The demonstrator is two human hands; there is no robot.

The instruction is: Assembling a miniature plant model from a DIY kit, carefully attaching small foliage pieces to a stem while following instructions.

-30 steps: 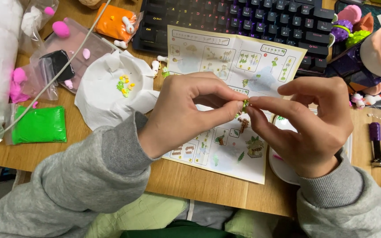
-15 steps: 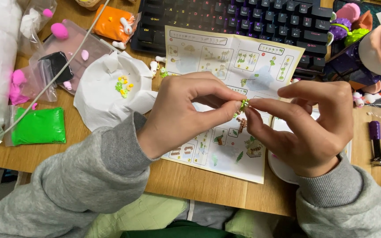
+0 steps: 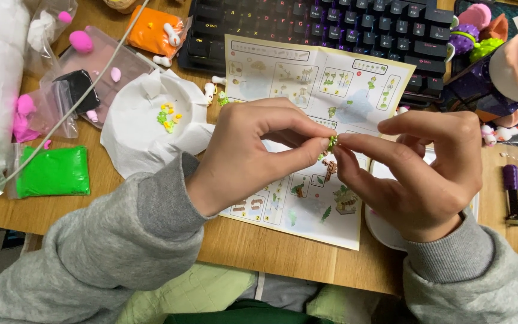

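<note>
Wooden desk: tiny green piece pinched between both hands' fingertips.

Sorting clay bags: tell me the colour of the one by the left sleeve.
Bright green bag, head view.

Left hand and right hand pinch what looks like green clay above the instruction sheet.

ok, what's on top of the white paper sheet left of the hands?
On the white paper sheet: a cluster of tiny yellow and green pieces. Its lower right edge is covered by the left hand.
</note>
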